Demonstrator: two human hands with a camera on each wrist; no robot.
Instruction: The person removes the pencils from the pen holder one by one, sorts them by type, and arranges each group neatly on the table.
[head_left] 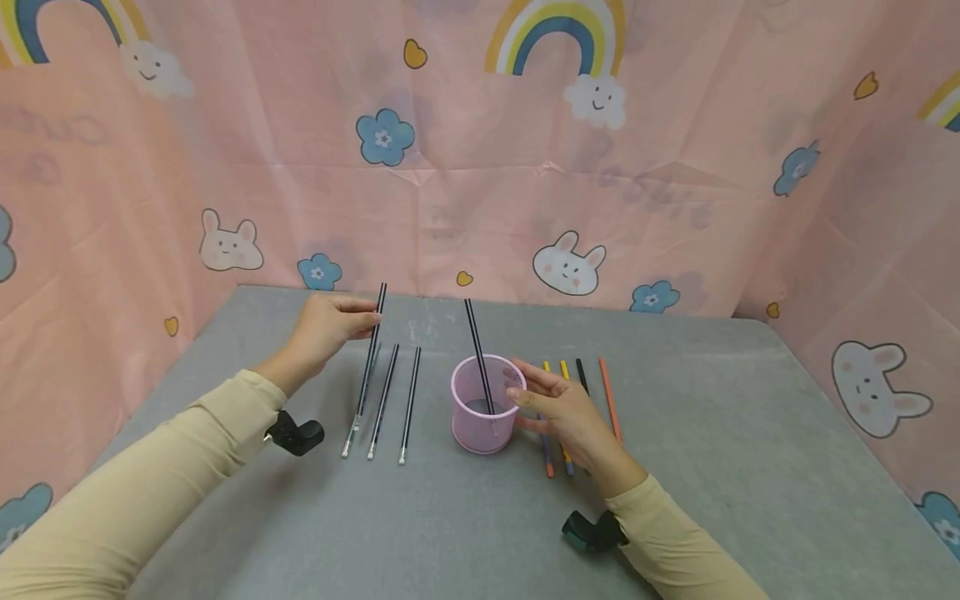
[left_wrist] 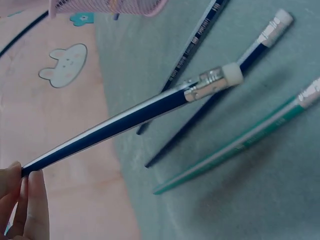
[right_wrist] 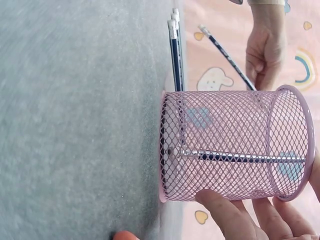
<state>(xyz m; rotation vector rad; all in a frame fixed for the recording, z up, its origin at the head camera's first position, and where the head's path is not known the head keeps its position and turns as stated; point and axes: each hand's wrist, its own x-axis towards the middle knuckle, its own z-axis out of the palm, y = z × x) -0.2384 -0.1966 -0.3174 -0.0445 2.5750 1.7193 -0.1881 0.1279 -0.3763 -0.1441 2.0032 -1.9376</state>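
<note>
My left hand [head_left: 322,329] pinches a dark blue striped pencil [left_wrist: 107,125] by the end away from its eraser. This pencil slants above the table, its white eraser pointing down. Beneath it lies a green pencil [left_wrist: 235,146], mostly hidden behind it in the head view. Two more dark striped pencils [head_left: 383,402] lie alongside, erasers toward me. A pink mesh pencil cup [head_left: 482,433] stands upright on the table, and one dark striped pencil [head_left: 477,354] leans inside it, eraser down. My right hand [head_left: 573,417] grips the cup's right side, thumb near the rim.
Several coloured pencils lie right of the cup, partly behind my right hand, among them an orange one [head_left: 611,398] and a black one [head_left: 582,375]. The grey tabletop [head_left: 750,467] ends at a pink patterned cloth [head_left: 480,200] at the back and sides.
</note>
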